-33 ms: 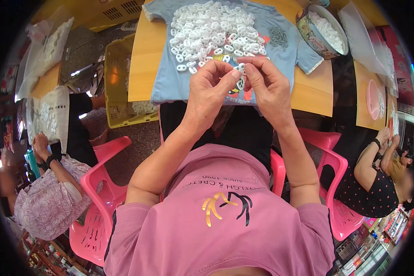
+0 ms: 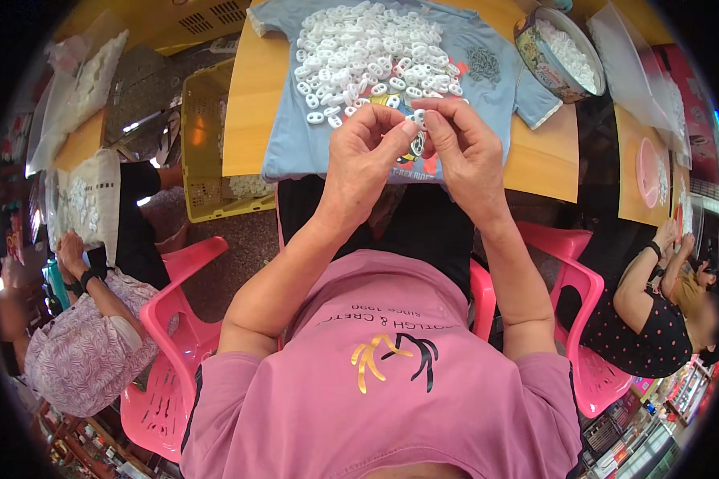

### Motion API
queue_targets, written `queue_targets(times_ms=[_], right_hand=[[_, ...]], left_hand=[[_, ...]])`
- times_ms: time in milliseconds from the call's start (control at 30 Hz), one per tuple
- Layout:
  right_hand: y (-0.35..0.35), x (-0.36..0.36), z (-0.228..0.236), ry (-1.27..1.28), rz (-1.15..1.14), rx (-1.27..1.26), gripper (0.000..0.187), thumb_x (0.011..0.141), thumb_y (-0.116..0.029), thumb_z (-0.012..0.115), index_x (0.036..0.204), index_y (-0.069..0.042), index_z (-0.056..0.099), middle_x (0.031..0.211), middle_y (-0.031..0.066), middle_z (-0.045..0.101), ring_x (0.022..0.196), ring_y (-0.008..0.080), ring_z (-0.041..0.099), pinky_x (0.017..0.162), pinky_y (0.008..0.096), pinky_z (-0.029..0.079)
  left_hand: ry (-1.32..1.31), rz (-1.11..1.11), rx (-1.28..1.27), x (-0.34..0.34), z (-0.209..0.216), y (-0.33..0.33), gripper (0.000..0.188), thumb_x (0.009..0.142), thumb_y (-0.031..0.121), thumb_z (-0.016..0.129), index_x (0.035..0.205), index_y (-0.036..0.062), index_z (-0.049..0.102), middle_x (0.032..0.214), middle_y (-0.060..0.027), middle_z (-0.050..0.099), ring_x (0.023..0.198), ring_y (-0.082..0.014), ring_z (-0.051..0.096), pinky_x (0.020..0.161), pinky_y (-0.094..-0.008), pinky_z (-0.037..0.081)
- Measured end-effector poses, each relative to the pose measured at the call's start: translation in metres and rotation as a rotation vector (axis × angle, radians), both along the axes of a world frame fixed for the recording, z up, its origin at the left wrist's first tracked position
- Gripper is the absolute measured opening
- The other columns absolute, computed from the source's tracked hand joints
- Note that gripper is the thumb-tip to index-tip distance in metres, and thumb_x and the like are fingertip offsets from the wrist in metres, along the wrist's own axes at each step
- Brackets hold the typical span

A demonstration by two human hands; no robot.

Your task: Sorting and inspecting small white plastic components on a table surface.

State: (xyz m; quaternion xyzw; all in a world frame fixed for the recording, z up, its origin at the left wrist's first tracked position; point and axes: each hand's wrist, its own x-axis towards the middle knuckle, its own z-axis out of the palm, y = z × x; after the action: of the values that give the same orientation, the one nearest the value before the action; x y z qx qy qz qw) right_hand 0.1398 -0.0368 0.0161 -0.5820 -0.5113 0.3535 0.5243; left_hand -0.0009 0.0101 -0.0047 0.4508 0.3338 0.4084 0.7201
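My left hand (image 2: 370, 156) and my right hand (image 2: 468, 153) meet above the near edge of a light blue T-shirt (image 2: 287, 152) spread on the table. Between the right thumb and fingers is a small white oval plastic piece with two holes (image 2: 420, 118). The left thumb and index finger are pinched together right beside it; what they grip is too small to make out. Just beyond my fingertips a heap of similar white two-hole pieces (image 2: 367, 52) covers the shirt. Right of the heap lies a small pile of dark grey bits (image 2: 482, 64), too fine to identify.
A round tin (image 2: 542, 60) of white pieces stands at the right on the wooden table (image 2: 555, 152). A yellow crate (image 2: 202, 160) sits left of the table. Co-workers sit on both sides, near pink chairs (image 2: 176, 359). A pink basin (image 2: 649, 172) rests on the right-hand table.
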Motion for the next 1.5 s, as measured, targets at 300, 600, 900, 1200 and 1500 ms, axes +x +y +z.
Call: queue_targets(times_ms=[300,600,900,1200,1500], right_hand=[[-0.004,-0.013,-0.007,0.166,-0.133,0.056,0.014,0.094,-0.008,0.062,0.104,0.003,0.063,0.080,0.0024,0.062,0.069,0.0070,0.057,0.061,0.0204,0.046],[-0.002,-0.006,-0.005,0.597,0.040,-0.092,0.017,0.093,-0.011,0.065,0.105,0.001,0.063,0.085,0.0028,0.063,0.067,0.0065,0.056,0.062,0.0193,0.046],[-0.015,-0.022,0.002,0.701,0.221,-0.128,0.059,0.093,-0.009,0.063,0.143,-0.004,0.032,0.089,0.0027,0.062,0.069,0.0061,0.055,0.062,0.0189,0.045],[-0.028,-0.053,-0.006,0.771,0.297,-0.149,0.075,0.092,-0.010,0.066,0.151,-0.008,0.020,0.095,0.0024,0.061,0.074,0.0045,0.053,0.063,0.0183,0.042],[-0.022,-0.070,-0.011,0.699,0.331,-0.099,0.069,0.092,-0.013,0.065,0.147,-0.002,0.025,0.125,0.0090,0.048,0.116,0.0142,0.050,0.100,0.0307,0.042]], left_hand=[[-0.062,-0.011,-0.018,-0.004,0.001,0.000,0.016,0.089,0.015,0.070,0.093,0.0002,0.063,0.084,-0.0029,0.065,0.077,-0.0070,0.060,0.068,-0.0217,0.047],[-0.109,-0.065,0.144,-0.018,-0.007,-0.002,0.020,0.090,0.008,0.067,0.105,0.0007,0.057,0.096,-0.0055,0.063,0.085,-0.0100,0.062,0.074,-0.0237,0.050],[-0.022,-0.107,0.509,-0.035,-0.019,-0.011,0.041,0.097,0.033,0.057,0.123,0.0016,0.058,0.129,-0.0131,0.051,0.114,-0.0186,0.051,0.093,-0.0314,0.043],[-0.035,-0.162,0.324,-0.063,-0.028,-0.038,0.066,0.095,0.057,0.045,0.123,-0.0005,0.060,0.136,-0.0168,0.050,0.113,-0.0220,0.053,0.087,-0.0316,0.047],[-0.146,-0.029,0.378,-0.067,-0.032,-0.036,0.051,0.096,0.045,0.052,0.109,-0.0030,0.064,0.124,-0.0173,0.058,0.127,-0.0339,0.048,0.107,-0.0449,0.036]])
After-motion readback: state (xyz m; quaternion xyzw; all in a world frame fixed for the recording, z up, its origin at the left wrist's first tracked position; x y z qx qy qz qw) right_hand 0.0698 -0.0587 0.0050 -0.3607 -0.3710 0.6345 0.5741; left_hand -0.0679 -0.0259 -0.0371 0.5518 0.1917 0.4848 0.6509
